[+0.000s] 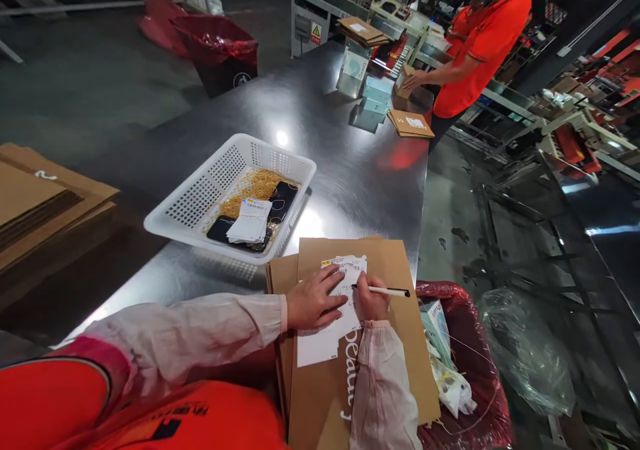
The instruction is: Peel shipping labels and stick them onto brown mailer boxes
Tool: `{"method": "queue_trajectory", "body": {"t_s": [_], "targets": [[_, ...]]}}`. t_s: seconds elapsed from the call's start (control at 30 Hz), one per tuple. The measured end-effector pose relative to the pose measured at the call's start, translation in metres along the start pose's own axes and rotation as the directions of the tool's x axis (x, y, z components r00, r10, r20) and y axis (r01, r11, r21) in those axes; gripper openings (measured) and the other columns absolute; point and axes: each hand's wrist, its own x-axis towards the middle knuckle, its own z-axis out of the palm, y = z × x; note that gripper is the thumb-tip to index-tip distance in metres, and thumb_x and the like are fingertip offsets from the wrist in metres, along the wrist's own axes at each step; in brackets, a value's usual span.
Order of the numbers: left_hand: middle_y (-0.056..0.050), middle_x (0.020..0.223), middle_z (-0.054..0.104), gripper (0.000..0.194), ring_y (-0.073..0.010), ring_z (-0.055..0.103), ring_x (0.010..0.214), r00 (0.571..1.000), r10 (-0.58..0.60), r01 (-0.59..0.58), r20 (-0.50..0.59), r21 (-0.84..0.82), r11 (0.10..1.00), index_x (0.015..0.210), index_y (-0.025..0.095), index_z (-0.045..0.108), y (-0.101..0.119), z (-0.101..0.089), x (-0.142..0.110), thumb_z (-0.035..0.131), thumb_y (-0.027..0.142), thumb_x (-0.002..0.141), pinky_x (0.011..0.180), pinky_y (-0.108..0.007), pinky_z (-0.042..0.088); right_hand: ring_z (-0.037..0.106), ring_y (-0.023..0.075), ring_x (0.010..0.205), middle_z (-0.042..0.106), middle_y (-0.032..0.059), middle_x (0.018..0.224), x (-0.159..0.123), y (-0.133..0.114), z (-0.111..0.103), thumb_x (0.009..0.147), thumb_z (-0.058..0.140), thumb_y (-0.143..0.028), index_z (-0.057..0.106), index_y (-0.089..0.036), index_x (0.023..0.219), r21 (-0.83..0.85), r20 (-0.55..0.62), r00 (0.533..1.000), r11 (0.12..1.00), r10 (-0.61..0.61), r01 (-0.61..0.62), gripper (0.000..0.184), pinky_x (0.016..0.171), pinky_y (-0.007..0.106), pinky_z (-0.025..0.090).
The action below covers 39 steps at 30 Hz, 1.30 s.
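My left hand (314, 300) lies flat, fingers stretched, on a white paper slip (330, 317) that rests on a flat brown cardboard box (385, 343). My right hand (373, 298) is closed around a white pen (387, 291), its tip touching the slip near a printed barcode label. The box lies on the near end of a steel table (345, 170).
A white plastic basket (200, 197) holds rubber bands, dark items and a stack of paper slips. Flat cardboard is piled at left (40, 197). A red-lined bin (470, 370) stands at right. A person in an orange shirt (475, 50) handles boxes at the far end.
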Motion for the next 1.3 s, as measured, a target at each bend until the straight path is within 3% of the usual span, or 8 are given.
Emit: {"method": "queue_trajectory", "body": {"t_s": [0.13,0.3,0.53,0.83,1.3], "targets": [[-0.017,0.13,0.051,0.028,-0.0393,0.037,0.13,1.0,0.003,-0.003,-0.003,0.0,1.0,0.105,0.021,0.071,0.0,0.0,-0.0004,0.062,0.038,0.085,0.099,-0.055,0.045,0.032,0.0104,0.045,0.034,-0.0053,0.041,0.0,-0.0012,-0.0006,0.079,0.048,-0.048,0.03,-0.024,0.045,0.018,0.002,1.0,1.0,-0.007,0.006,0.046,0.047,0.027,0.029],[-0.017,0.132,0.052,0.028,-0.0393,0.036,0.131,1.0,-0.003,0.003,-0.001,-0.013,1.0,0.106,0.02,0.07,0.0005,-0.0013,0.0001,0.06,0.038,0.086,0.1,-0.055,0.044,0.031,0.0093,0.043,0.035,-0.0046,0.041,-0.0003,-0.0055,-0.0059,0.077,0.048,-0.049,0.029,-0.024,0.043,0.022,-0.113,0.993,0.999,0.027,-0.024,0.046,0.047,0.027,0.029],[-0.009,0.128,0.06,0.027,-0.0397,0.037,0.131,0.998,0.016,-0.015,0.063,-0.016,1.0,0.106,0.02,0.067,0.0003,-0.0038,0.0033,0.058,0.038,0.087,0.101,-0.057,0.042,0.035,0.0099,0.043,0.04,-0.0038,0.04,0.0008,-0.0067,-0.0072,0.076,0.052,-0.054,0.036,-0.023,0.042,0.047,-0.044,0.996,0.996,0.073,-0.071,0.049,0.047,0.026,0.032],[-0.011,0.13,0.058,0.029,-0.0404,0.037,0.131,0.997,0.006,-0.005,0.076,-0.008,1.0,0.109,0.021,0.067,0.0006,-0.0038,0.0023,0.059,0.038,0.087,0.099,-0.058,0.043,0.036,0.0102,0.042,0.038,-0.0044,0.039,0.0007,-0.0055,-0.0041,0.078,0.05,-0.06,0.034,-0.023,0.043,-0.008,-0.069,0.997,0.999,0.04,-0.041,0.053,0.045,0.026,0.031],[-0.011,0.128,0.059,0.028,-0.039,0.037,0.131,0.999,0.003,-0.003,0.054,-0.002,1.0,0.107,0.021,0.068,0.0018,-0.0042,0.0032,0.06,0.038,0.086,0.099,-0.057,0.044,0.033,0.0099,0.041,0.036,-0.0039,0.039,0.0025,-0.0065,-0.0066,0.077,0.048,-0.055,0.032,-0.023,0.042,0.009,-0.025,0.999,1.0,0.02,-0.02,0.05,0.045,0.026,0.031]]}}
